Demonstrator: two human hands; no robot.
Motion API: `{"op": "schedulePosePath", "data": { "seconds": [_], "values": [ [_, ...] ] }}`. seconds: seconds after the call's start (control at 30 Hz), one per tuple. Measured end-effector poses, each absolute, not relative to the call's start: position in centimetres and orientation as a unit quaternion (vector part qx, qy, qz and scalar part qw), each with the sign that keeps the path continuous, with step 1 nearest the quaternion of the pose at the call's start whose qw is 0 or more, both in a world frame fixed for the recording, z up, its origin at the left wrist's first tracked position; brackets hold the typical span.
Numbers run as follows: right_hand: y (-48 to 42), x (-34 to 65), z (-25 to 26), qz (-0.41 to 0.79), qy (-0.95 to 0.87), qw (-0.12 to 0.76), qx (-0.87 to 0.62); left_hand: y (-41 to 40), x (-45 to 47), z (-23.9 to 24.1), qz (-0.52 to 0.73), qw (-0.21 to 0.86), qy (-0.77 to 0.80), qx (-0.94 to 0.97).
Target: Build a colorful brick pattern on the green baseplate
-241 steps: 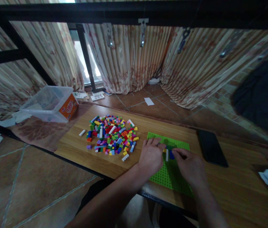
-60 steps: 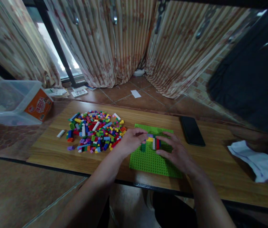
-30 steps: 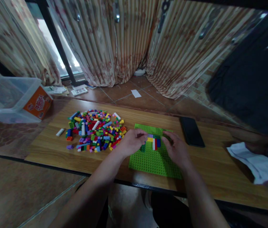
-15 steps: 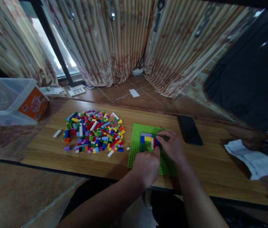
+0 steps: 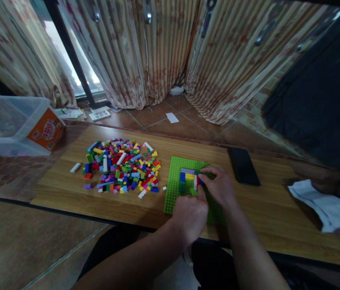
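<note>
On the green baseplate [image 5: 172,193] stands a low, angular row of bricks. It includes a grey brick [image 5: 184,170], a yellow brick [image 5: 189,177], a white brick [image 5: 195,183] and a dark green brick [image 5: 182,187]. At the row's right end, a blue brick [image 5: 200,181] sits beside a thin red brick [image 5: 198,180]. My right hand [image 5: 218,185] pinches the blue brick from the right, thumb and finger close together. My left hand [image 5: 190,213] is curled over the plate's near part, one finger reaching up to the blue brick. Its palm and other fingertips are hidden.
A heap of loose coloured bricks [image 5: 124,165] lies left of the plate on the wooden table [image 5: 76,193]. A black phone [image 5: 244,166] rests to the right, with crumpled white paper [image 5: 320,203] beyond it. A clear plastic bin [image 5: 9,133] stands far left.
My left hand has shifted slightly right and its finger reaches over the blue brick. My right hand stays at the same brick. The whole view has moved a little.
</note>
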State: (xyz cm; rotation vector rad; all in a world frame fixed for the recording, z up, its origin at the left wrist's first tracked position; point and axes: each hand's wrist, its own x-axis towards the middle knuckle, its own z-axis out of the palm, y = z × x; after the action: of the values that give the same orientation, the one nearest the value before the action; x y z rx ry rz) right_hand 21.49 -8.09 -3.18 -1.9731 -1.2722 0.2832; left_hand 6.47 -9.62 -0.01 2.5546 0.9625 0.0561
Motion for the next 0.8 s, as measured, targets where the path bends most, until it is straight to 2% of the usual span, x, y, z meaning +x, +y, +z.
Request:
{"op": "schedulePosePath", "data": {
  "seconds": [0.8],
  "values": [
    [-8.48, 21.37, -3.81, 0.101, -0.520, 0.386, -0.755, -9.05, 5.70, 0.48, -0.024, 0.203, 0.339, 0.918]
  ]
}}
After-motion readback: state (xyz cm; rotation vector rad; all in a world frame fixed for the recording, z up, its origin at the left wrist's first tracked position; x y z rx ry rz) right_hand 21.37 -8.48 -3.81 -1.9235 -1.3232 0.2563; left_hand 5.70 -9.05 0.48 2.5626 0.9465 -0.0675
